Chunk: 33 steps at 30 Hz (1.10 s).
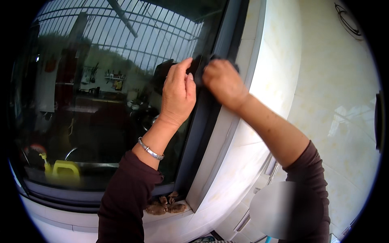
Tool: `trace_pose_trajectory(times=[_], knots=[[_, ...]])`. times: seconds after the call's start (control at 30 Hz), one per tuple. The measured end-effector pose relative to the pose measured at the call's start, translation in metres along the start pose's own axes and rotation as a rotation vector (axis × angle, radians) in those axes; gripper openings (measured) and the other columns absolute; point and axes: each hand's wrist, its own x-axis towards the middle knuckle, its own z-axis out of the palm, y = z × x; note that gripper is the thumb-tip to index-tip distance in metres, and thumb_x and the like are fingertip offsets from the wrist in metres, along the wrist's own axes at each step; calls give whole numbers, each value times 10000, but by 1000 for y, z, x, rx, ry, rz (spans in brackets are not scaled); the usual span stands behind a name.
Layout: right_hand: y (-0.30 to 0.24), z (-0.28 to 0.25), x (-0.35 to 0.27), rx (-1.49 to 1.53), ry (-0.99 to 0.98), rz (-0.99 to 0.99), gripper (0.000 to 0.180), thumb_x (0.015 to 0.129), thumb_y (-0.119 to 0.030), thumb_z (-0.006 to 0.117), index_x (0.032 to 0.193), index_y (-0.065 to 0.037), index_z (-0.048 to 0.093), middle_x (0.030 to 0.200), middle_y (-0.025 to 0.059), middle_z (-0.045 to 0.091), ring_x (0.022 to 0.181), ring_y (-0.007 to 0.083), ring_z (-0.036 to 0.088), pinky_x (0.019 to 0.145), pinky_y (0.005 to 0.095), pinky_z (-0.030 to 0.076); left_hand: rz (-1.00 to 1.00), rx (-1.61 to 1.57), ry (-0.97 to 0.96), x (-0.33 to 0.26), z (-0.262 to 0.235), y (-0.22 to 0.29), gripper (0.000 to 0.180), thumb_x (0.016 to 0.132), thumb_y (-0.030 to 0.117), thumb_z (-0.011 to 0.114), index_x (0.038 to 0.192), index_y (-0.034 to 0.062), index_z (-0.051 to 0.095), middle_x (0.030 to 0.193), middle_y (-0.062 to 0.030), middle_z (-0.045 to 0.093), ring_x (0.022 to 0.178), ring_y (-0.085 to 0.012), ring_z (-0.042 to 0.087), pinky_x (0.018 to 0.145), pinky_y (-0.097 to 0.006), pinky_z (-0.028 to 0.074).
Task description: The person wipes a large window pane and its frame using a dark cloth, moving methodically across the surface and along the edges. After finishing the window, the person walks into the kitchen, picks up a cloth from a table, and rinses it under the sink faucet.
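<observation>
My right hand (226, 82) is closed around a dark cloth (234, 65), bunched up against the dark window frame (198, 133). To its left, my left hand (177, 93) is raised in front of the window glass (117, 137), palm turned toward the frame. Its fingers point up and the thumb stands a little apart, with nothing in them. Whether its fingertips touch the glass I cannot tell. A silver bangle (150, 150) circles my left wrist. Dark sleeves are pushed back on both forearms.
Several brown knobbly roots, like ginger (165, 205), lie in the corner of the white sill (81, 222). Pale tiled wall (324, 89) rises at the right, with a dark looped cable (346, 20) high up. Bars and a kitchen's reflection show in the glass.
</observation>
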Motion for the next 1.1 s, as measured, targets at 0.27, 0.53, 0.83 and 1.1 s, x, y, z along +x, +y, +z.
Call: trace_pose_trajectory(times=[0.27,0.53,0.83,1.1], knots=[[123,1,73,-374,24,274,366,854,-67,486,1181,-40,648,1277,104,608,1226,298,526,1041,399,394,172,251,-67,37,37,-4,400,847,15,602,1242,29,540,1046,-138,609,909,-308,587,788,-407,499],[246,25,117,-690,78,431,521,910,-90,411,1414,-194,487,1481,20,461,1357,274,434,1129,436,310,248,608,-257,35,51,-1,466,805,134,680,1239,4,569,1179,-103,558,890,-261,557,723,-362,478],[302,21,152,-499,81,590,400,879,-111,453,1258,-167,569,1344,57,523,1220,305,525,1006,476,409,281,650,-219,31,53,-7,564,772,110,698,1288,-38,527,1305,-189,543,851,-234,544,688,-333,450],[272,13,136,-449,13,530,472,891,-24,411,1304,-178,578,1402,10,530,1237,302,532,1007,483,429,303,495,-107,33,58,-13,595,794,118,694,1330,-33,482,1272,-194,565,861,-281,569,710,-364,473]])
